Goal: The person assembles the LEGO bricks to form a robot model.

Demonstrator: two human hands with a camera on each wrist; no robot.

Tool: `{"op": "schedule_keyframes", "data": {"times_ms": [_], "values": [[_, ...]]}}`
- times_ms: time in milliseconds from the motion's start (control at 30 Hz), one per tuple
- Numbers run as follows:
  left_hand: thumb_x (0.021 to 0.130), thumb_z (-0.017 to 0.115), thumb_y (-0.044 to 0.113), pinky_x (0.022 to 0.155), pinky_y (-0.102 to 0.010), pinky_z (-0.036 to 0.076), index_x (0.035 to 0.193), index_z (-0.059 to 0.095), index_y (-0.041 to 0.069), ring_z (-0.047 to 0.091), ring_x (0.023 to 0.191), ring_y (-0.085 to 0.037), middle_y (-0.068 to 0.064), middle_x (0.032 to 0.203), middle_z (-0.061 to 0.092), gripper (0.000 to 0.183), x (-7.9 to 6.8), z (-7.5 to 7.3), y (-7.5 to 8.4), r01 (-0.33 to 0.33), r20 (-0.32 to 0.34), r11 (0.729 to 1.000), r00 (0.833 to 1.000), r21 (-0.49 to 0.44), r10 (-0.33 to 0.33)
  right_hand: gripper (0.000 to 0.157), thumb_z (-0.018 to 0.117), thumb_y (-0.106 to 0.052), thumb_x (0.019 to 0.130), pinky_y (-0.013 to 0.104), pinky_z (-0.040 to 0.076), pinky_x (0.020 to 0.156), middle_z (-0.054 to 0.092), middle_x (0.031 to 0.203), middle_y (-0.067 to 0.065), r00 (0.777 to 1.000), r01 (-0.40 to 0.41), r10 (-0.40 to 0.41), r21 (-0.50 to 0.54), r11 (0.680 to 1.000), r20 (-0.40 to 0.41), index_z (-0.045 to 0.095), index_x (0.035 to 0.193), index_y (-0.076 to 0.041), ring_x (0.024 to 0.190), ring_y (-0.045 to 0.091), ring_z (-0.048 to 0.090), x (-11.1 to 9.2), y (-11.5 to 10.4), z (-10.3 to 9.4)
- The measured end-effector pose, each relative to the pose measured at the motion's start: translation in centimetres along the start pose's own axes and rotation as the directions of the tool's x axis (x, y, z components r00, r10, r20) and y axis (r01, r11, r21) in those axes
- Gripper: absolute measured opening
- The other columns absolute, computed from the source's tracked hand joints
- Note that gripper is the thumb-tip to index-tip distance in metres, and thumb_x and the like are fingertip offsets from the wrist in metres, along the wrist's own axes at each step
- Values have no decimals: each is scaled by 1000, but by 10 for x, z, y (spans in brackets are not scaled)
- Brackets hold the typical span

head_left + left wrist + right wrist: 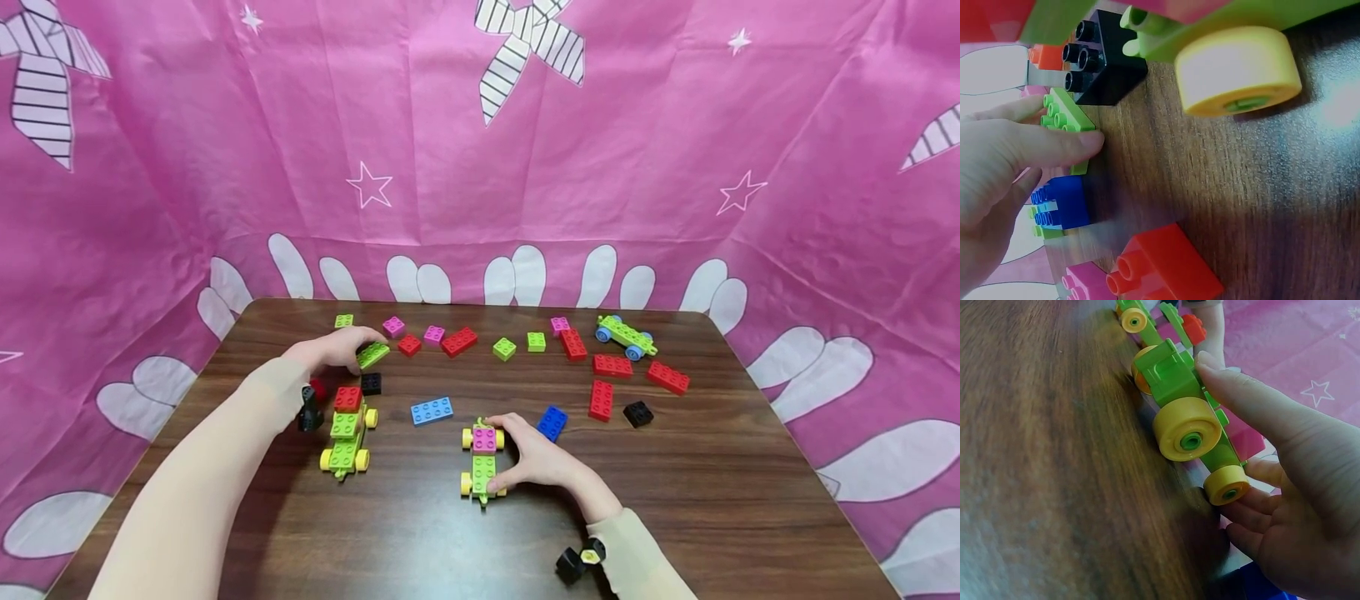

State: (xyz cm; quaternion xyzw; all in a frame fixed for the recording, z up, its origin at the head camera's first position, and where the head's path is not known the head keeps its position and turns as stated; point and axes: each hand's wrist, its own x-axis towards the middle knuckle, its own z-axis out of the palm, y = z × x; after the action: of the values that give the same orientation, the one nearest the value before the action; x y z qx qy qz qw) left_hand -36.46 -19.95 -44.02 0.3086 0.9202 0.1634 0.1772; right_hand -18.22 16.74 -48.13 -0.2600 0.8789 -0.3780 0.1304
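Note:
At the back left of the table, my left hand pinches a lime green brick between thumb and fingers; the left wrist view shows the thumb on the side of this brick. My right hand grips a lime green toy car with yellow wheels, thumb at the near end and fingers at the far end. A pink brick sits on that car. Left of it stands a second yellow-wheeled car, carrying lime green pieces and a red brick.
A black brick lies just behind the left car. Between the cars is a light blue brick; a dark blue brick lies beyond my right hand. Several red, pink and green bricks and a blue-wheeled car spread across the back.

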Motion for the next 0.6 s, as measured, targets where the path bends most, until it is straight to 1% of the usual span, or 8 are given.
{"op": "schedule_keyframes", "data": {"times_ms": [100, 167, 267, 400, 500, 600], "values": [[72, 71, -16, 103, -54, 41, 134, 53, 0, 46, 124, -38, -22, 139, 49, 67, 0, 0, 0, 6, 20, 1000, 1000, -6, -6, 90, 86, -42, 67, 48, 39, 106, 48, 134, 8, 1000, -2, 2, 0, 1000, -3, 43, 138, -6, 125, 23, 47, 0, 0, 0], [71, 70, -17, 103, -54, 41, 134, 52, -1, 46, 126, -39, -23, 139, 48, 68, 1, 0, 0, -2, 24, 1000, 1000, 9, 2, 90, 86, -42, 67, 47, 39, 106, 48, 134, 8, 1000, -2, 2, -1, 1000, -4, 43, 138, -5, 125, 23, 47, 0, -1, 0], [69, 70, -18, 103, -54, 41, 134, 52, -2, 45, 127, -40, -24, 139, 48, 69, 2, 0, 0, -17, 21, 999, 1000, 39, 16, 91, 86, -42, 67, 47, 39, 106, 48, 134, 8, 1000, 1, -1, -4, 1000, -2, 43, 138, -5, 125, 23, 47, 0, 0, 0], [70, 70, -17, 103, -54, 41, 134, 53, -2, 46, 126, -40, -23, 138, 50, 68, 2, 0, -1, -24, 14, 998, 1000, 52, 23, 91, 86, -42, 67, 47, 39, 106, 48, 135, 8, 1000, 0, 0, -2, 1000, -2, 43, 138, -6, 125, 23, 47, 0, 1, 0], [71, 72, -14, 103, -54, 41, 133, 54, -1, 47, 125, -40, -23, 137, 51, 65, 2, 0, -1, -24, 6, 999, 1000, 34, 24, 91, 86, -42, 67, 47, 39, 106, 48, 135, 8, 1000, -3, 3, 1, 1000, -3, 43, 138, -6, 125, 22, 47, 1, 1, 0], [74, 73, -10, 104, -54, 40, 132, 54, -1, 47, 125, -39, -22, 136, 51, 61, 0, -1, 0, -21, -1, 1000, 1000, -3, 21, 91, 86, -43, 67, 47, 39, 106, 48, 135, 8, 1000, -5, 5, 3, 1000, -1, 43, 138, -6, 126, 22, 47, 1, 1, 0]]}}
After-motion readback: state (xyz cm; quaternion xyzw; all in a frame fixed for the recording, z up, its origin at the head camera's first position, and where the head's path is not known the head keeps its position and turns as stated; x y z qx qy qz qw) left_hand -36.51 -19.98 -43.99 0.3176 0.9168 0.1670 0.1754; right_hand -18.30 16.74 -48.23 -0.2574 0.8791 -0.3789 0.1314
